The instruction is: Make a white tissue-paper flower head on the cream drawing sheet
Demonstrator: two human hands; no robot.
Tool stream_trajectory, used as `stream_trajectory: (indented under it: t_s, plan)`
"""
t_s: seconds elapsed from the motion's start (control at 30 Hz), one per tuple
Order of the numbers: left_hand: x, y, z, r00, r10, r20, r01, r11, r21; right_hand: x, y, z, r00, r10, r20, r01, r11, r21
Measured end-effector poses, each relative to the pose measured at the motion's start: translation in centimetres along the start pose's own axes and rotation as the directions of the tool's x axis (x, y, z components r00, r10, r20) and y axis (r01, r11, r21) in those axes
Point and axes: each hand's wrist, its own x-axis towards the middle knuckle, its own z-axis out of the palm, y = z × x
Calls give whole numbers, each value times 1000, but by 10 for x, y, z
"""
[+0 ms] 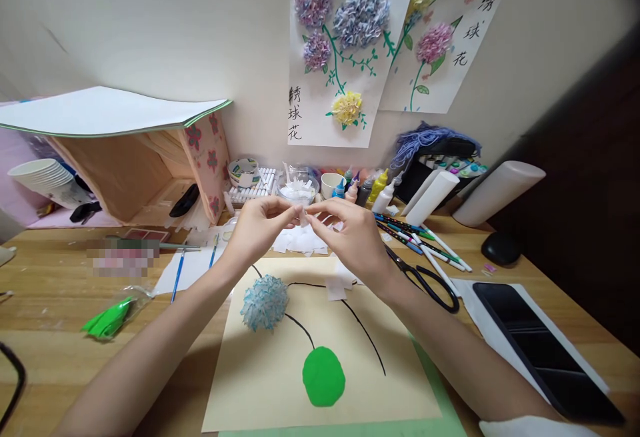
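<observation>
My left hand (267, 220) and my right hand (353, 227) meet above the far edge of a cream sheet (260, 383). Their fingertips pinch a small piece of white paper (303, 217) between them; fingers partly cover it. On the sheet sits a pale blue ruffled paper flower (265, 302), left of centre. Below it lies a flat green clay disc (324, 377). Thin black curved lines run between and beside them. Small white paper squares (337, 287) rest near the sheet's top, below my right hand. More white paper pieces (295, 242) lie behind my wrists.
Black scissors (430, 283) and several markers (440, 250) lie on the right, near a black mouse (501, 248) and a black phone-like slab (540, 350). A bag of green clay (113, 317) and brushes (179, 275) lie left. Paint bottles (384, 198) stand behind; flower pictures (345, 57) hang above.
</observation>
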Motion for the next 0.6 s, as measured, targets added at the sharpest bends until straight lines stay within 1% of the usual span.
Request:
stream_trajectory:
  t_s: [0.1, 0.17, 0.23, 0.37, 0.47, 0.6]
  plan:
    - [-4, 7, 3, 997, -21, 70, 26, 997, -74, -1, -1, 0, 1000, 21, 6, -21, 999, 48]
    - [-7, 10, 4, 997, -6, 75, 12, 997, -78, 0, 0, 0, 999, 40, 15, -42, 994, 97]
    - [-10, 12, 3, 999, 24, 49, -21, 998, -51, 1, 1, -2, 996, 68, 52, -76, 982, 173]
    - [-15, 14, 3, 997, 75, -31, -73, 996, 41, 2, 0, -5, 974, 132, 186, -189, 924, 333]
    - [-19, 16, 4, 985, 139, -101, -127, 984, 124, 1, -3, -7, 953, 166, 254, -257, 886, 385]
    - [-24, 19, 5, 958, 230, -173, -189, 956, 224, -1, -12, -11, 936, 184, 299, -300, 861, 410]
